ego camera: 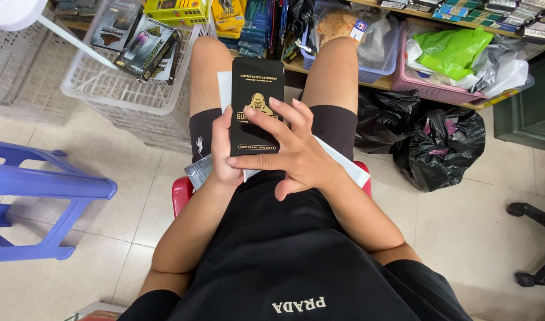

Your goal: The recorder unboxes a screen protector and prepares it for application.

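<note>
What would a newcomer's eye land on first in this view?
First, the flat black box with gold print, held upright at centre over the person's lap, the left hand gripping its left edge and the right hand spread across its lower front. Next, the blue plastic stool at left and the black bin bag on the floor at right.

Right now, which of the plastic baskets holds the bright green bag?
The pink basket on the right, on the shelf edge, holds the green bag. The white basket on the floor holds flat boxes, and the blue basket holds clear packets.
</note>
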